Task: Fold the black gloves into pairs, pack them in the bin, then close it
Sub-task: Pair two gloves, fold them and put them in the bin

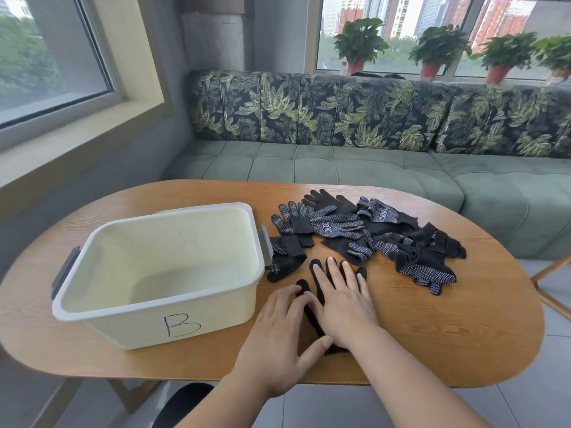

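Note:
A black glove (315, 274) lies flat on the wooden table (463, 335), just right of the bin. My right hand (343, 304) presses on it with straight, spread fingers. My left hand (278, 332) rests on the glove's left side, fingers flat and thumb near the cuff. Behind them lies a loose pile of several black gloves (370, 236) with white-dotted palms. One more glove (284, 257) lies against the bin's right handle. The cream bin (102, 242), marked "B" on the front, stands open and empty at the left. No lid is in view.
A green sofa (370, 168) with leaf-print cushions runs behind the table. Potted plants (358, 44) stand on the windowsill. A chair's wooden legs (550, 282) show at the right edge. The table's near edge is just under my forearms.

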